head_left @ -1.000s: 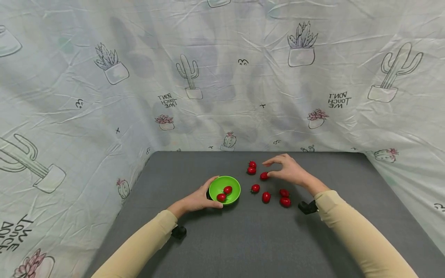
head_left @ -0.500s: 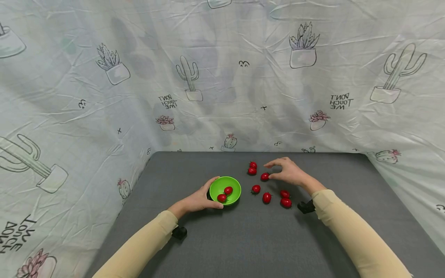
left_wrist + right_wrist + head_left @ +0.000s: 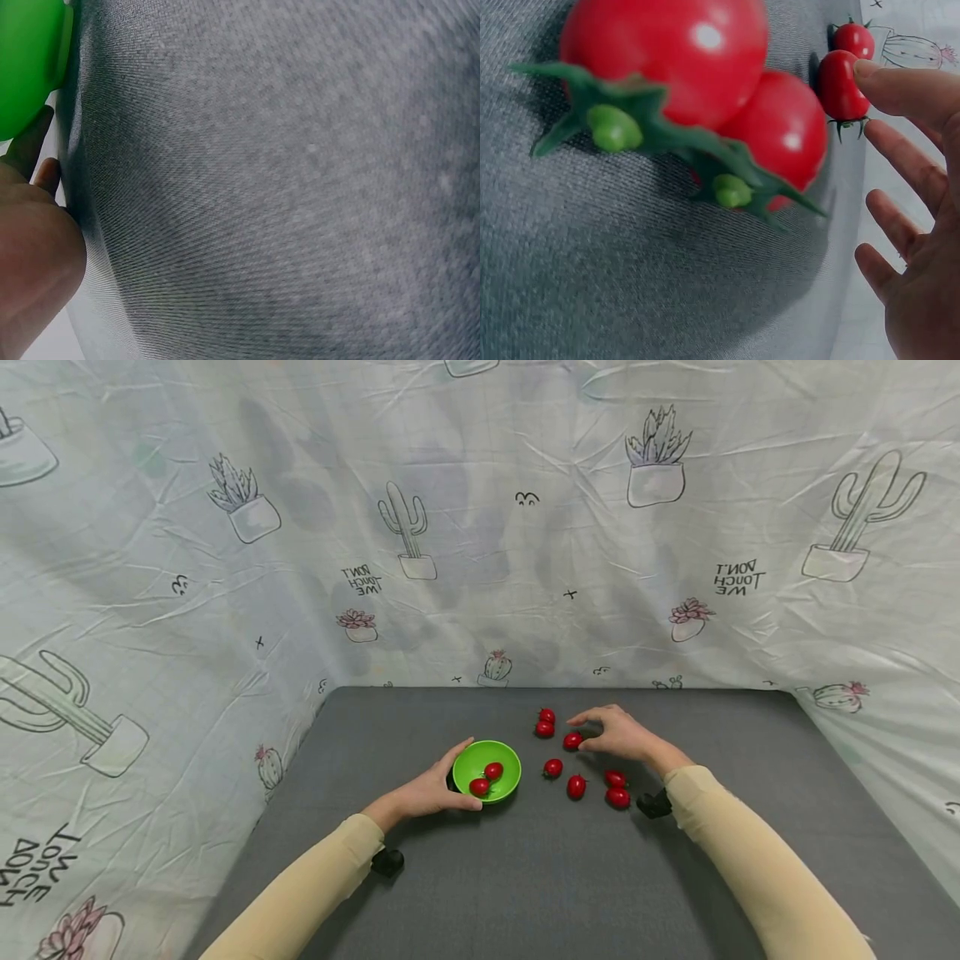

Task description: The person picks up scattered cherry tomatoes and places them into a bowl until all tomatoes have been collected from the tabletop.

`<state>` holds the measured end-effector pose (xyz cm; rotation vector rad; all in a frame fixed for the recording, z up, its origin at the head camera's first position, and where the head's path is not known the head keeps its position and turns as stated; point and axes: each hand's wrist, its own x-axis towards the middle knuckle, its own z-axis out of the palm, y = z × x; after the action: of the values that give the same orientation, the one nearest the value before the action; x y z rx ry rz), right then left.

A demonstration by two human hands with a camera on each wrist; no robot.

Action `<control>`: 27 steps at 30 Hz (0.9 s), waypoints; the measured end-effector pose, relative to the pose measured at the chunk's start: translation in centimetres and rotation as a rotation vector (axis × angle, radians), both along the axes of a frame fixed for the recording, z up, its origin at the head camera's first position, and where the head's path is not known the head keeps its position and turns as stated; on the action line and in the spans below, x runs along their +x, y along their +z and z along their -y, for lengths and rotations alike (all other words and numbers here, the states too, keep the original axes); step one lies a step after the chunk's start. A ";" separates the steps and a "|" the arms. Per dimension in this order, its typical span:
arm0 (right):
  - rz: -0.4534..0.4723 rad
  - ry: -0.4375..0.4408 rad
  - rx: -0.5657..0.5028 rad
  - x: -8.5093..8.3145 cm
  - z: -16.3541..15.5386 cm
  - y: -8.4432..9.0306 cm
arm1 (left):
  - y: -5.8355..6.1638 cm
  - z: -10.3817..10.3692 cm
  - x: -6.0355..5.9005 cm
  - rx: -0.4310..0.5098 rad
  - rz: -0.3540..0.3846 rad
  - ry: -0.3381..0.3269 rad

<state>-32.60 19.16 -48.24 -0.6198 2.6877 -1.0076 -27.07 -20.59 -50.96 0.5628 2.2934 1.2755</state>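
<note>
My left hand [image 3: 431,789] holds the side of a green bowl [image 3: 472,762], thumb at its near side and fingers around the far side. Two red cherry tomatoes [image 3: 493,771] with green stems lie in the bowl. In the left wrist view, fingertips sit low against the bowl's wall [image 3: 30,60]. My right hand [image 3: 618,733] reaches over a single cherry tomato [image 3: 572,741] on the table. Its thumb tip is right at that tomato, while the other fingers stay spread and apart from it, as the right wrist view shows [image 3: 930,262].
Two tomatoes [image 3: 544,728] lie together farther back on the grey table [image 3: 495,877]. Nearer are two separate tomatoes [image 3: 552,767] and a close pair [image 3: 618,798] below my right wrist. A white cloth [image 3: 480,568] with cactus prints hangs behind and beside the table.
My right hand has sunk slightly toward the tomato, its forearm shifting a little left. The left hand and bowl stay put; the whole view has drifted slightly.
</note>
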 end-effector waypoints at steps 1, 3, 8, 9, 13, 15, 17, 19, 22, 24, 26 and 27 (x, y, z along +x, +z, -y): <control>0.004 0.000 0.002 -0.1 0.0 -0.1 | 0.0 0.0 0.0 -0.002 -0.002 -0.001; 0.003 0.013 0.004 -0.2 0.1 -0.3 | 0.0 0.0 0.0 -0.006 -0.009 -0.002; 0.004 0.028 0.016 -0.4 0.3 -0.5 | 0.1 0.0 0.1 -0.012 -0.015 -0.002; 0.005 0.029 0.019 -0.5 0.3 -0.5 | 0.2 0.0 0.2 -0.011 -0.015 -0.001; 0.024 0.030 0.031 -0.5 0.5 -0.5 | 0.3 -0.1 0.2 -0.004 -0.015 0.000; 0.033 0.029 0.037 -0.6 0.5 -0.5 | 0.3 -0.1 0.2 -0.002 -0.013 0.000; 0.039 0.031 0.043 -0.6 0.5 -0.5 | 0.4 -0.1 0.3 -0.001 -0.011 0.000; 0.038 0.037 0.046 -0.7 0.5 -0.5 | 0.4 -0.1 0.3 -0.002 -0.009 0.001; 0.029 0.050 0.051 -0.8 0.5 -0.6 | 0.4 -0.1 0.2 0.008 0.001 0.000; 0.023 0.052 0.053 -0.8 0.5 -0.6 | 0.3 -0.1 0.2 0.011 0.006 0.003; 0.016 0.052 0.056 -0.8 0.6 -0.6 | 0.3 -0.1 0.1 0.013 0.007 0.004; 0.014 0.050 0.055 -0.8 0.6 -0.6 | 0.3 -0.1 0.1 0.012 0.005 0.004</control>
<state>-33.40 18.53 -48.83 -0.6627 2.6640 -0.9186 -26.96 -20.53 -50.67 0.5580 2.2854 1.2920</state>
